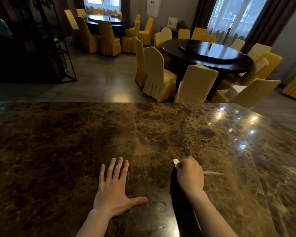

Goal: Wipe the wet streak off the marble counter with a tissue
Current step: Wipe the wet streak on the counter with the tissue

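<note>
the left hand (112, 190) lies flat on the marble counter (58, 142), palm down, fingers spread and thumb out to the side, gripping nothing. it looks like a brace, planted there to steady the body while the other arm does the work.

the right hand (190, 175) is curled into a loose fist, knuckles up, fingers closed together on a wad of tissue (176, 161). only a small white corner of it shows, poking out at the far left of the fist, so how much is bunched inside can't be told. the fist sits low on the stone, apparently pressing the tissue down onto it – bunching it that way would put more pressure on the wet patch.

a thin pale streak (214, 173) runs along the counter just right of the fist, touching or nearly touching it. that is probably the wet streak, or what remains of it, though glare from ceiling lights reflected further right makes it hard to be sure. a dark shadow falls along the inner side of the right forearm.

judging by this, the wiping is in progress, not finished – the next pass likely needs to sweep right over that line.

beyond the counter's far edge are round dark tables (208, 53) ringed with yellow-covered chairs (157, 74).
</note>
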`<state>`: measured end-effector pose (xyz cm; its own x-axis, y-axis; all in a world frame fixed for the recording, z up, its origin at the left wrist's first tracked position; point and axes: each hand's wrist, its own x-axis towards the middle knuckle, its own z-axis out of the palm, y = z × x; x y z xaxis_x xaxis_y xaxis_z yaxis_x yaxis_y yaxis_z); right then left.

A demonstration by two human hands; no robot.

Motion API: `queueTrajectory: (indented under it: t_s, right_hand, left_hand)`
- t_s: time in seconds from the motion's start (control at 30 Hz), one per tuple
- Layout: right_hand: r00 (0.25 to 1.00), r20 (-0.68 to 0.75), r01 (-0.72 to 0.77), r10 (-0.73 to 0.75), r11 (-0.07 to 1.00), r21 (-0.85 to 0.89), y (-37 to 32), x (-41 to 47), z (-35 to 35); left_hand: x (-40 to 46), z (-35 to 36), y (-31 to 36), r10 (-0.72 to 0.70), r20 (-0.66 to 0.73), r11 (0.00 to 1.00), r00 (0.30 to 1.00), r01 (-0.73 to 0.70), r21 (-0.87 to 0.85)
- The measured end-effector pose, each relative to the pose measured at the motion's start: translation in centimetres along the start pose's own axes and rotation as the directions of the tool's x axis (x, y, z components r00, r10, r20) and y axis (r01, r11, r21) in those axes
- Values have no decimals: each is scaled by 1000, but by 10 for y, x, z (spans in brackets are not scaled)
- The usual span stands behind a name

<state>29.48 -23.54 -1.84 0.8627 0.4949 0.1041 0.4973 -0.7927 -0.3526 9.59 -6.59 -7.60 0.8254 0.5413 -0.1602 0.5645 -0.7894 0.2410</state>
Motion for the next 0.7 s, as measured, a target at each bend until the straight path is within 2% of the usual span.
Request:
queueTrajectory:
  t_s: [0.07, 0.17, 0.23, 0.27, 0.37, 0.43, 0.5, 0.63, 0.7]
  right_hand:
    - [998, -24, 66, -66, 998, -1, -17, -10, 6]
    - [931, 144, 329, -335, 942, 61, -42, -55, 27]
    - [889, 196, 406, -414, 910, 82, -32, -59, 23]
    - [904, 181, 382, -388, 922, 68, -22, -51, 18]
    - [990, 83, 115, -112, 993, -23, 14, -16, -4]
    - [1000, -15, -4, 4, 1000, -16, 16, -5, -8]
    - [999, -15, 44, -45, 999, -17, -7, -14, 3]
    - [930, 155, 334, -334, 942, 31, -32, -44, 24]
    - [929, 142, 340, -342, 940, 43, -13, -31, 15]
  left_hand:
    - [0, 0, 0, -7, -8, 1000, 1000, 7, -4]
    - [1, -1, 1, -17, -2, 1000, 1000, 17, 6]
    - [2, -1, 1, -15, -2, 1000, 1000, 15, 4]
    - [1, -1, 0, -18, -3, 1000, 1000, 18, -5]
    - [1, -3, -1, -11, -23, 1000, 1000, 11, -21]
    - [1, -2, 0, -18, -19, 1000, 1000, 18, -3]
    - [1, -1, -1, -22, -13, 1000, 1000, 22, 13]
    - [2, 0, 0, -34, -12, 999, 999, 35, 12]
    - [2, -2, 2, -31, -13, 1000, 999, 31, 1]
